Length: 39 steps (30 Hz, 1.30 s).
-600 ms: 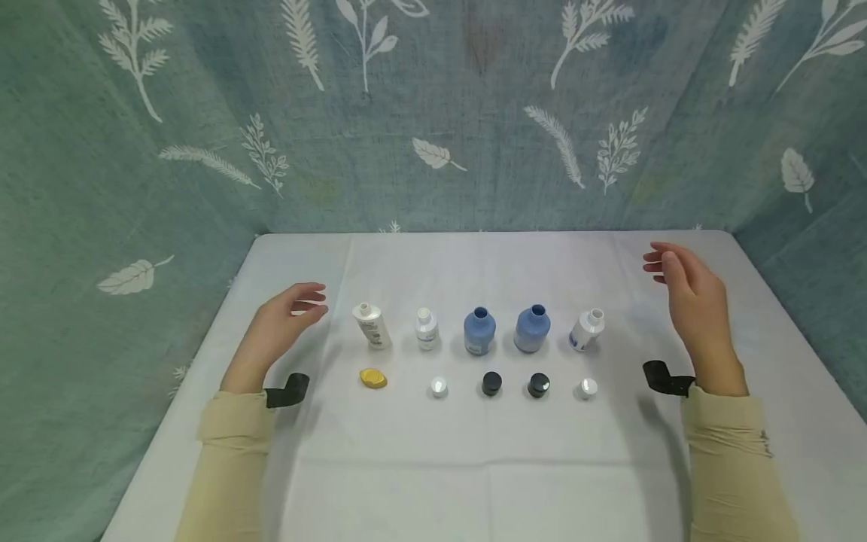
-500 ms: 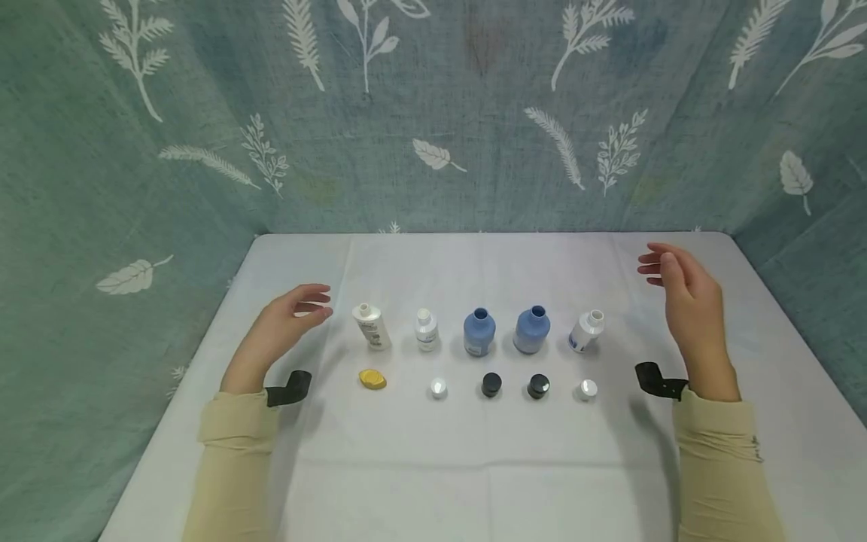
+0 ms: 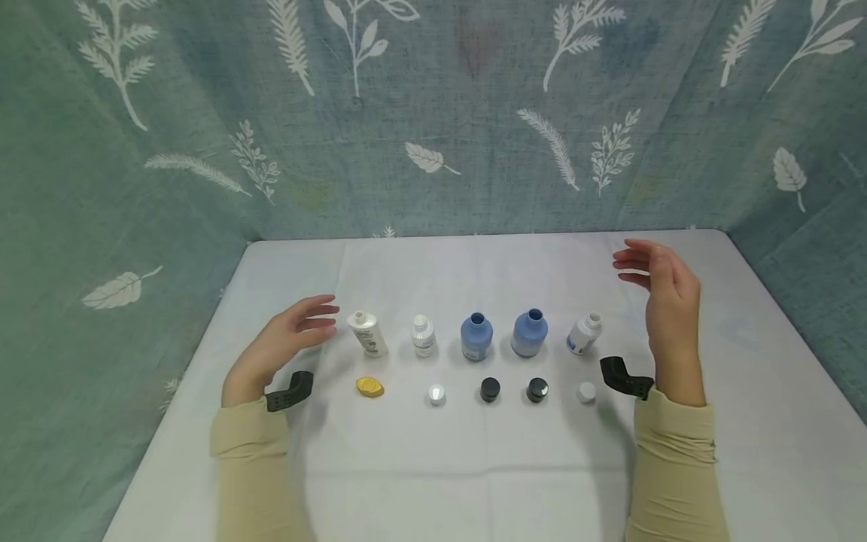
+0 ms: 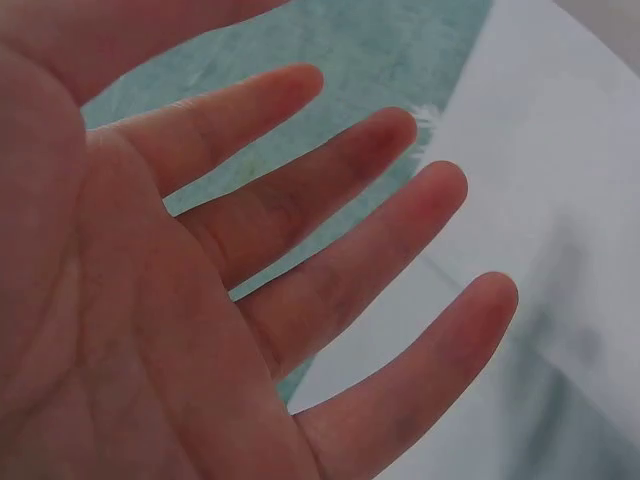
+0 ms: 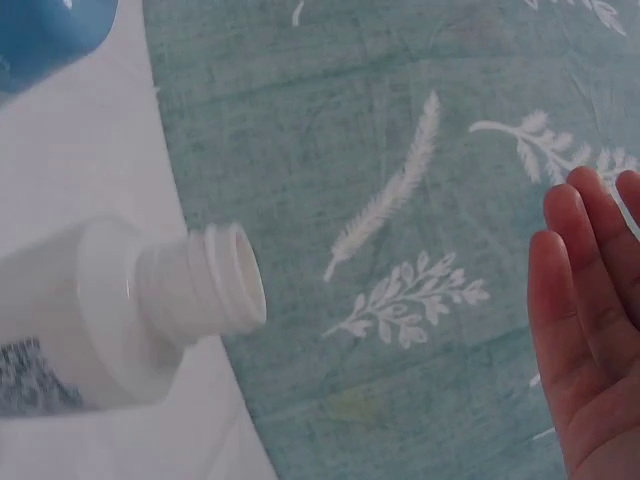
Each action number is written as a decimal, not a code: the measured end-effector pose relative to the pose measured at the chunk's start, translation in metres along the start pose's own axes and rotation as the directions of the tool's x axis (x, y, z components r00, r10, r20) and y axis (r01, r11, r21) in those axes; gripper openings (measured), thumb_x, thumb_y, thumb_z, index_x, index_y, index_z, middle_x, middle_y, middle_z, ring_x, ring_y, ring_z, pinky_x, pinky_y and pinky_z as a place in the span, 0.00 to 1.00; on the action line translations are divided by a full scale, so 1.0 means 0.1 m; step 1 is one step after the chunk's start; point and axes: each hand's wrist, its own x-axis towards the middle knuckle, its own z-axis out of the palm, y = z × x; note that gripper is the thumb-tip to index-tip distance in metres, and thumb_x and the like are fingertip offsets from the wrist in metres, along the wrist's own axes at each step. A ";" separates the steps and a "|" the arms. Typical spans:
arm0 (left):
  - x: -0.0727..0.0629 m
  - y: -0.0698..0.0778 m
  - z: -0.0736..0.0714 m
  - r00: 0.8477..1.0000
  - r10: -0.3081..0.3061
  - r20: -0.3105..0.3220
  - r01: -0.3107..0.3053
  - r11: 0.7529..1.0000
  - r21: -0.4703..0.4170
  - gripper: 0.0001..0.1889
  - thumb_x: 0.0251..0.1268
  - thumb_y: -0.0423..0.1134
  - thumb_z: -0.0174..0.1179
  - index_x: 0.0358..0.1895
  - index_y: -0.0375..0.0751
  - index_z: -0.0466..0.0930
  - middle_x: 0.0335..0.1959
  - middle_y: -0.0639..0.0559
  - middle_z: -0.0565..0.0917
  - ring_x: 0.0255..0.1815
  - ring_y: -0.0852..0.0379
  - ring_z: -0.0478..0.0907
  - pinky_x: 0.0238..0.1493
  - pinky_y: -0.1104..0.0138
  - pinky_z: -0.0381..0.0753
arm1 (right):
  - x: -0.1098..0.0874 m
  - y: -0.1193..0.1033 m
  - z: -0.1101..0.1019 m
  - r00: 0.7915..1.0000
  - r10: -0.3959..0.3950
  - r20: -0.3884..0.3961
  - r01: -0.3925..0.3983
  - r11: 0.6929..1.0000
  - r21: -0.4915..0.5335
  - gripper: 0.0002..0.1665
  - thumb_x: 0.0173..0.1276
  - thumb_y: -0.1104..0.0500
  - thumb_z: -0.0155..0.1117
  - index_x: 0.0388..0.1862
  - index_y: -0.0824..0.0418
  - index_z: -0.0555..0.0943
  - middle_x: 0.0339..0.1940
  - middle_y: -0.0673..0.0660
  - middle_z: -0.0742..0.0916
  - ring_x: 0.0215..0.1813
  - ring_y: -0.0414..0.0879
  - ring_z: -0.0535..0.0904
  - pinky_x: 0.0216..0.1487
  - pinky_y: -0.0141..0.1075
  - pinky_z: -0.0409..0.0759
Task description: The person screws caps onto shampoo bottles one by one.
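Patterned green cloth (image 3: 474,196) hangs behind a white table (image 3: 393,504), on which 5 bottles stand in a row with 5 small pieces lined up nearer the person. From the left come a flat white bottle (image 3: 369,336), a small white bottle (image 3: 424,340), 2 blue bottles (image 3: 477,339) and a threaded white bottle (image 3: 583,334), its bare neck plain in the right wrist view. Before them lie a yellow piece (image 3: 370,387), a white cap (image 3: 436,395), 2 black caps (image 3: 490,389) and another white cap (image 3: 585,392).

Neither hand grips anything. The left hand (image 3: 281,339) hovers with loose, spread fingers, its tips just beside the flat white bottle and apparently not touching it. The right hand (image 3: 670,301) hangs relaxed, up and to the right of the threaded white bottle, clear of it.

Reaching seems the step in hand, and it calls for care: slim, light-looking bottles could tip at a brush of the fingertips, so a low approach and a hold round the body look safer than pushing at the neck. The right wrist mount (image 3: 625,379) juts inward, so it probably needs room too.
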 end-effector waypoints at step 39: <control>0.08 0.08 0.20 0.991 0.083 0.104 -0.073 0.993 -0.097 0.29 0.56 0.45 0.61 0.62 0.52 0.64 0.61 0.55 0.66 0.61 0.49 0.62 0.58 0.52 0.60 | -0.26 -0.28 0.83 0.928 -0.046 0.369 0.014 0.996 0.089 0.19 0.73 0.54 0.39 0.53 0.61 0.73 0.39 0.58 0.81 0.41 0.49 0.78 0.44 0.40 0.75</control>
